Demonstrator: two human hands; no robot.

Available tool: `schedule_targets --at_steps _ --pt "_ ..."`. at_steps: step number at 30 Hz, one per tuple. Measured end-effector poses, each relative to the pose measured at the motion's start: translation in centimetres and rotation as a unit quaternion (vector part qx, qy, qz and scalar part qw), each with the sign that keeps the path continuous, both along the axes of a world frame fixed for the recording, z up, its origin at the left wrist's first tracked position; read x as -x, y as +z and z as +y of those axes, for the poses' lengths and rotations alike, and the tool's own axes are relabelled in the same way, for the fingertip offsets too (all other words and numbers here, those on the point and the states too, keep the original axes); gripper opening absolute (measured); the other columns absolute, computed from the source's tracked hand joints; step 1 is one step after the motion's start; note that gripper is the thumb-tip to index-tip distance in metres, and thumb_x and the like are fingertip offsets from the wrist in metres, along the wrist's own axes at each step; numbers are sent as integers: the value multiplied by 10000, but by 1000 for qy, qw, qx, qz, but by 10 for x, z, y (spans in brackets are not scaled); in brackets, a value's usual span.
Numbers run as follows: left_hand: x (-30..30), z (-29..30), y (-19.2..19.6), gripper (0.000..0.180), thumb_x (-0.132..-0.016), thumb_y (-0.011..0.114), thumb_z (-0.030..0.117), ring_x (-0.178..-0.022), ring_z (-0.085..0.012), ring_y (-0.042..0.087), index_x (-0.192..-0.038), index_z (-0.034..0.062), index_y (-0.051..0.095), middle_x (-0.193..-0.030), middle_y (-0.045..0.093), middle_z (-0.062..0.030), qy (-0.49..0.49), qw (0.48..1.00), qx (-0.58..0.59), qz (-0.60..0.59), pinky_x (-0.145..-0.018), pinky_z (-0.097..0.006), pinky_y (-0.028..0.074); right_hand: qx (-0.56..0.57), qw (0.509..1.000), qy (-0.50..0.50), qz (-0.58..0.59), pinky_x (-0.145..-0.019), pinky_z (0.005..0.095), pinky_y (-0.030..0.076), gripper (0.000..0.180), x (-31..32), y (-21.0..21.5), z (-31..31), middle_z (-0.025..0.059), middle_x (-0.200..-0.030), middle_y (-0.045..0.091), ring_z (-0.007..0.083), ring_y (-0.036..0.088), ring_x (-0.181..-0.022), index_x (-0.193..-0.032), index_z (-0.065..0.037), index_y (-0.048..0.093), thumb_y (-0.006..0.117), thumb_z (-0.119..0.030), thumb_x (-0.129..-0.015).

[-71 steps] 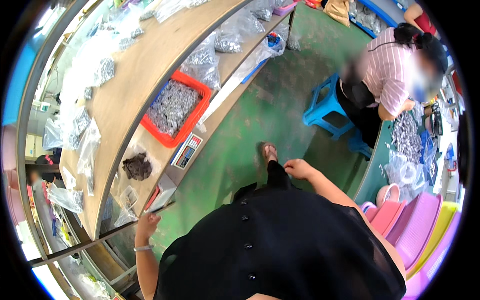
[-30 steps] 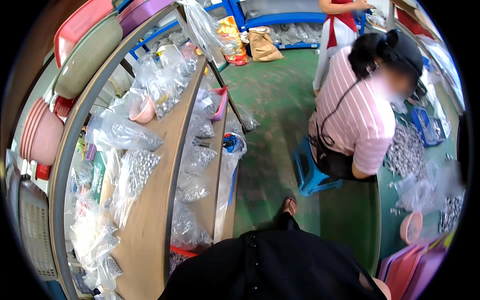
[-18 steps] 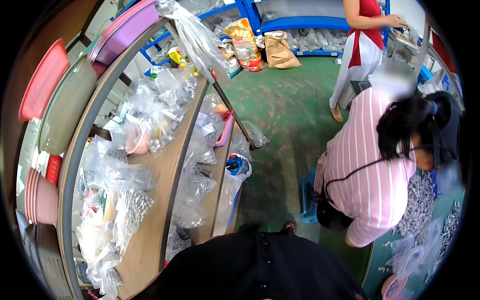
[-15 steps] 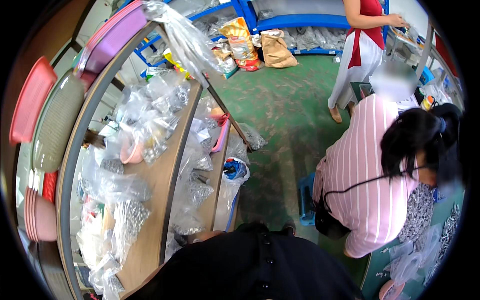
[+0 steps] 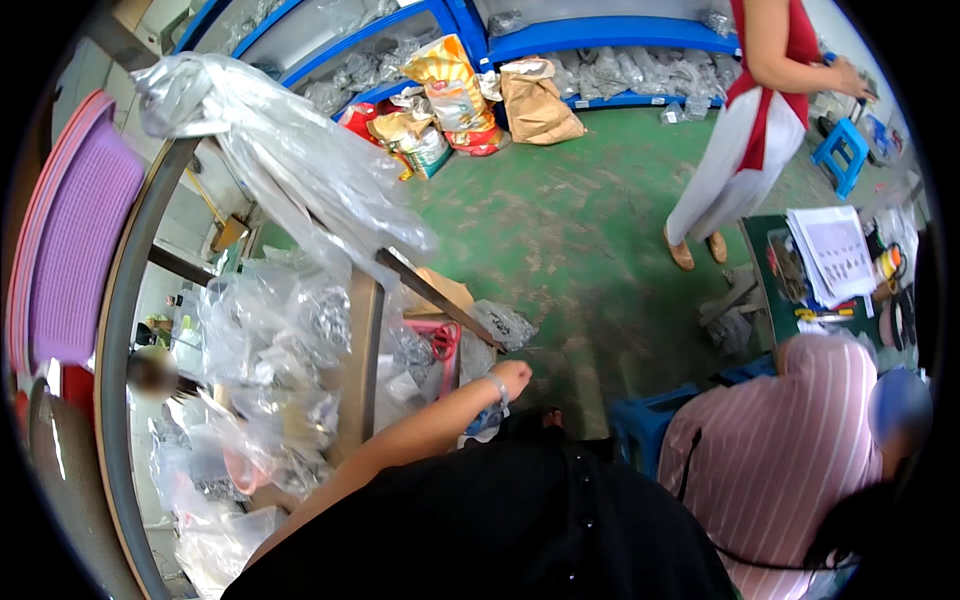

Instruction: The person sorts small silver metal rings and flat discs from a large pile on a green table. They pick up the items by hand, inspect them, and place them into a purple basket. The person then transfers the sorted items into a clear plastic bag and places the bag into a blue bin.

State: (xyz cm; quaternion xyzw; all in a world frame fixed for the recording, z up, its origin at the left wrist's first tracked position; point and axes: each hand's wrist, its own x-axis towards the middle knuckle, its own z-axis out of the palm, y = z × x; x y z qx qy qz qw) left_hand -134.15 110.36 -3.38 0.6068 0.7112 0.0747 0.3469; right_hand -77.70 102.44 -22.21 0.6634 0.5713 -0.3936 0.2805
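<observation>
My left hand (image 5: 512,378) hangs in front of my black shirt, past the end of the lower shelf, with a band round the wrist. Its fingers are curled into a loose fist, and nothing shows in it. Nearest to it are a pink tray (image 5: 447,350) with red-handled scissors (image 5: 442,341) and a clear bag of small metal parts (image 5: 503,324) on the floor. My right hand is out of the picture.
To my left, a shelf rack (image 5: 362,370) holds clear bags of metal parts (image 5: 300,320) and purple baskets (image 5: 85,240). Stuffed sacks (image 5: 535,100) lean by blue shelving (image 5: 600,45). A seated person in stripes (image 5: 770,450) is close on my right; another stands (image 5: 745,130) beyond a table with papers (image 5: 832,255).
My left hand has come forward, away from the shelf edge. I have moved ahead along the rack, so the plastic sheeting and sacks look nearer. The standing person has shifted right in view.
</observation>
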Motion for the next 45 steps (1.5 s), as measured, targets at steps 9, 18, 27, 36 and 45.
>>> schedule_targets --at_steps 9,18,27,36,45 --pt "50 223 5 204 -726 555 213 -667 -279 604 -836 59 632 -767 625 -139 11 994 109 -7 -626 -350 476 -46 998 24 39 -651 373 479 220 113 5 195 106 -873 624 279 596 -761 -840 -108 645 542 -247 -703" --pt "242 355 3 330 -760 445 306 -902 -324 544 -862 45 619 -964 591 -153 139 983 61 107 -796 -386 425 -33 986 160 36 -661 376 476 215 204 -24 449 106 -887 621 284 591 -774 -839 -115 646 553 -242 -692" --pt "424 238 -143 160 -806 508 220 -484 -189 494 -798 63 533 -671 529 -74 478 841 194 -162 -423 -318 415 -78 967 221 101 -672 379 473 212 380 -13 707 106 -900 619 289 586 -787 -838 -121 648 564 -237 -682" --pt "548 308 -112 185 -853 441 260 -518 -218 487 -860 85 503 -663 504 -78 597 715 310 -189 -458 -357 402 -92 835 534 98 -632 385 468 148 661 -26 848 116 -839 618 300 584 -734 -746 -111 656 593 -196 -643" --pt "777 385 -28 292 -800 509 204 -602 -163 557 -1061 72 522 -789 579 -55 722 642 62 -251 -513 -285 450 30 949 138 283 -439 298 401 245 1074 11 963 79 -636 515 173 479 -498 -989 -19 556 464 -78 -770"
